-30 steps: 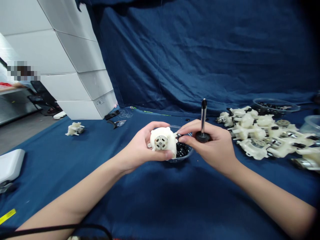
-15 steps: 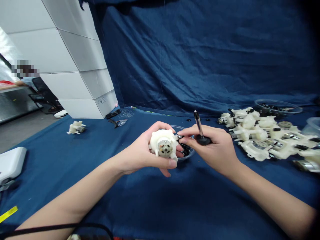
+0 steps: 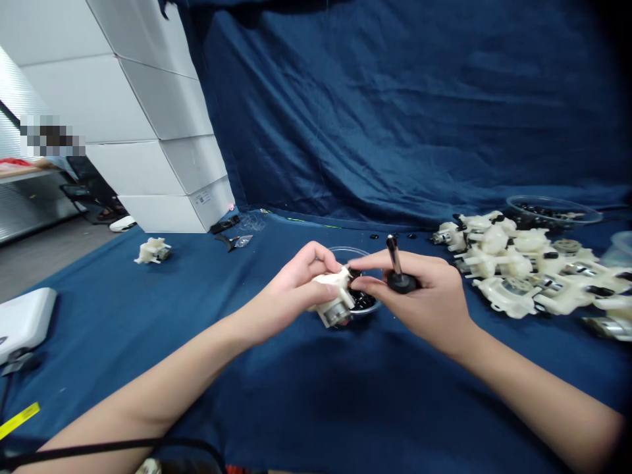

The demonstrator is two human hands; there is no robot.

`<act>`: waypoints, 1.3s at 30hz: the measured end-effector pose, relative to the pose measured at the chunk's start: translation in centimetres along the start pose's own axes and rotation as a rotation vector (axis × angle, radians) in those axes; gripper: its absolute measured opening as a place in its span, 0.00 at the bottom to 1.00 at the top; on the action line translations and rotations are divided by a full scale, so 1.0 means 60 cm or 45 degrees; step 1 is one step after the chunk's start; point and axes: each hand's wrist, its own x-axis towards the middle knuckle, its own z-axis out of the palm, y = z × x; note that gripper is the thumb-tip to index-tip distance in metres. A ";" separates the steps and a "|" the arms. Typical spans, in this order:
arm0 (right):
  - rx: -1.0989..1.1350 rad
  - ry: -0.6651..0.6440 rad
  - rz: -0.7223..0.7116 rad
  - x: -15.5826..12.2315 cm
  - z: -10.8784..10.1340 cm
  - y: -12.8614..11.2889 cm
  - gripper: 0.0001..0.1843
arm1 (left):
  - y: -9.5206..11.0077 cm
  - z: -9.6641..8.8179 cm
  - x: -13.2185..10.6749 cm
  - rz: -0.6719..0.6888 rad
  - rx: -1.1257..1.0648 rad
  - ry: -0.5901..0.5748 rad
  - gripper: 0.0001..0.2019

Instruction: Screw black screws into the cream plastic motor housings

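My left hand [image 3: 296, 283] is closed around a white plastic pump housing [image 3: 332, 296] with a metal motor end, tilted so that end points down toward me. My right hand [image 3: 419, 289] grips a tool with a black round base and a metal shaft [image 3: 396, 266] that sticks up between the fingers. Its thumb and forefinger pinch a small black part [image 3: 353, 274] against the top of the housing. Just behind both hands stands a clear bowl [image 3: 345, 253] with several small black parts in it.
A pile of white pump housings [image 3: 523, 266] lies at the right, with clear dishes [image 3: 553, 210] behind it. A single white housing [image 3: 153, 250] lies at the left near stacked white boxes [image 3: 148, 131]. A white device [image 3: 24, 322] sits at the left edge. Blue cloth covers the table.
My left hand has turned the housing so that its motor end tips downward and lowered it. The tool shaft in my right hand has tilted back and dropped lower.
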 end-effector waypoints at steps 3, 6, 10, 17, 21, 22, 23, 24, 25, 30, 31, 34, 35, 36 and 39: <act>-0.021 0.047 0.038 -0.001 0.003 -0.006 0.14 | -0.003 0.007 -0.003 0.050 0.045 0.027 0.15; 0.028 0.044 0.006 0.001 0.003 -0.010 0.13 | 0.002 0.012 -0.006 0.068 0.118 0.032 0.17; 0.016 0.026 -0.038 0.003 0.002 -0.011 0.11 | 0.006 0.017 -0.010 0.091 0.187 0.019 0.19; 0.037 -0.093 -0.179 0.000 -0.006 -0.014 0.20 | 0.003 0.034 -0.014 0.151 0.188 0.149 0.15; 0.006 -0.124 -0.197 -0.002 -0.007 -0.016 0.22 | 0.014 0.043 -0.011 -0.008 0.057 0.267 0.11; -0.002 -0.128 -0.192 -0.002 -0.007 -0.017 0.21 | 0.017 0.045 -0.011 -0.049 0.034 0.281 0.10; -0.009 -0.134 -0.185 -0.002 -0.007 -0.017 0.20 | 0.021 0.046 -0.011 -0.083 0.013 0.286 0.10; -0.013 -0.139 -0.174 -0.001 -0.007 -0.019 0.19 | 0.023 0.048 -0.011 -0.110 -0.007 0.282 0.11; -0.017 -0.143 -0.165 -0.001 -0.007 -0.020 0.18 | 0.025 0.049 -0.011 -0.127 -0.020 0.273 0.11; -0.059 -0.132 -0.185 -0.002 -0.009 -0.027 0.19 | 0.024 0.046 -0.014 -0.107 0.131 0.248 0.11; -0.071 -0.133 -0.192 -0.002 -0.009 -0.028 0.20 | 0.024 0.045 -0.016 -0.089 0.194 0.247 0.10; -0.084 -0.153 -0.214 -0.004 -0.010 -0.031 0.22 | 0.027 0.043 -0.023 -0.051 0.308 0.231 0.09; -0.080 -0.158 -0.219 -0.004 -0.009 -0.032 0.22 | 0.028 0.044 -0.026 -0.051 0.319 0.214 0.09; -0.072 -0.160 -0.223 -0.004 -0.008 -0.033 0.21 | 0.028 0.044 -0.028 -0.044 0.326 0.194 0.08; -0.059 -0.149 -0.216 -0.004 -0.006 -0.036 0.19 | 0.026 0.046 -0.031 0.007 0.388 0.176 0.09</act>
